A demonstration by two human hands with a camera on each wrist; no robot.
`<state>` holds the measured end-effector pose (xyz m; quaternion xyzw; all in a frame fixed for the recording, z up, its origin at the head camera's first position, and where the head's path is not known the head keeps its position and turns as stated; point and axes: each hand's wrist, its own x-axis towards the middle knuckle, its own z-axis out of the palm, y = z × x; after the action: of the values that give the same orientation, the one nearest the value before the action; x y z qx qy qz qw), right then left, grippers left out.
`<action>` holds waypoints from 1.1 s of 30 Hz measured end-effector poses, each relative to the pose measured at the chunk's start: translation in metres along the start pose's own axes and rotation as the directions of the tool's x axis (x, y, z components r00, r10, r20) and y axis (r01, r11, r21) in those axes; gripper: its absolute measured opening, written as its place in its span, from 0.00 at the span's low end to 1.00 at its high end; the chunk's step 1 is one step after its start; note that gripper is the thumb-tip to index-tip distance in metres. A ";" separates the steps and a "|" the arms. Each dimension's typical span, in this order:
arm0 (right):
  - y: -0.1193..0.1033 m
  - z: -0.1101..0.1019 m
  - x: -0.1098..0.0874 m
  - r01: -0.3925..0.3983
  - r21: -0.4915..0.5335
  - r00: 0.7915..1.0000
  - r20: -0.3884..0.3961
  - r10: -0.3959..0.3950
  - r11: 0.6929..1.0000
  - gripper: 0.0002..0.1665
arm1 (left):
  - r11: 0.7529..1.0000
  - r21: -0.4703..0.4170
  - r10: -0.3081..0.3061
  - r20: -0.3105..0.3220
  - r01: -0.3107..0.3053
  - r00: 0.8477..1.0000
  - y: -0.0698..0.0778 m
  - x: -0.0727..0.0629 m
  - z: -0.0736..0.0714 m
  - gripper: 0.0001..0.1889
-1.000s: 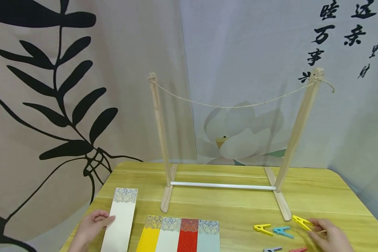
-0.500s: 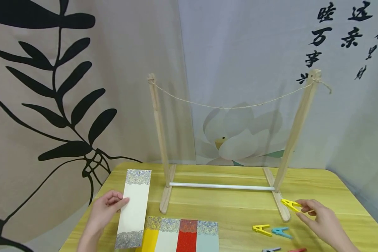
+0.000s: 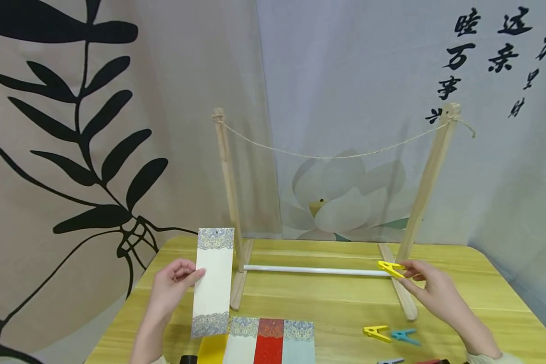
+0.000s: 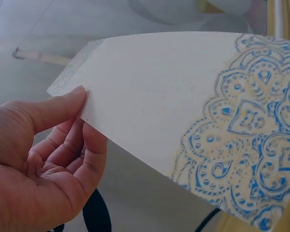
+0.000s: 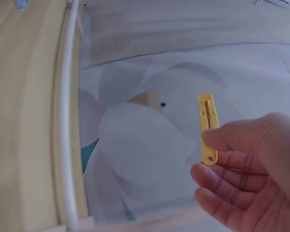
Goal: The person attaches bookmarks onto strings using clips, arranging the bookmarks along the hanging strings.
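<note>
My left hand [image 3: 175, 283] pinches the left edge of a white bookmark-like card [image 3: 213, 283] between thumb and fingers. Blue-and-cream lace pattern runs across both its ends, and a small hole shows near the top. In the left wrist view the card [image 4: 150, 96] bows slightly, its patterned end toward the camera. My right hand [image 3: 429, 288] pinches a yellow clothespin [image 3: 391, 269] by its handle end, in front of the right foot of a wooden stand. The right wrist view shows the thumb on the clothespin [image 5: 208, 128]. A thin string [image 3: 327, 157] sags between the stand's two posts, above both hands.
Patterned cards in yellow, white, red [image 3: 269, 344] and pale blue lie side by side at the front. Right of them are a yellow clothespin [image 3: 376, 332], a blue clothespin [image 3: 406, 336] and others cut by the frame edge. A white rod [image 3: 318, 270] joins the stand's feet.
My left hand has lifted the white card up and to the right, toward the left post. My right hand has brought the yellow clothespin up and to the left.
</note>
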<state>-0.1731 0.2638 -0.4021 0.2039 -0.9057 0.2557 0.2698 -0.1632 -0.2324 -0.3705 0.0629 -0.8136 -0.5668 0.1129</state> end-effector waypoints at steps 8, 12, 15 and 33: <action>-0.023 0.001 0.036 0.084 0.056 0.996 0.004 -0.084 0.995 0.21 | 0.997 -0.026 0.073 0.006 -0.073 0.997 0.010 0.007 0.017 0.08; -0.035 -0.002 0.058 0.145 0.086 0.989 -0.016 -0.144 0.986 0.20 | 0.992 -0.078 0.100 0.001 -0.099 0.995 0.019 0.012 0.026 0.08; -0.045 -0.005 0.077 0.188 0.104 0.982 -0.036 -0.185 0.977 0.20 | 0.983 -0.136 0.127 0.001 -0.126 0.992 0.027 0.016 0.034 0.08; -0.112 -0.020 0.173 0.292 0.214 0.956 -0.070 -0.284 0.932 0.18 | 0.918 -0.333 0.219 -0.028 -0.215 0.975 0.060 0.047 0.065 0.06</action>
<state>-0.2421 0.1477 -0.2455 0.3585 -0.8263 0.3169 0.2971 -0.2236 -0.1632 -0.3307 -0.0506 -0.7082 -0.6808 0.1800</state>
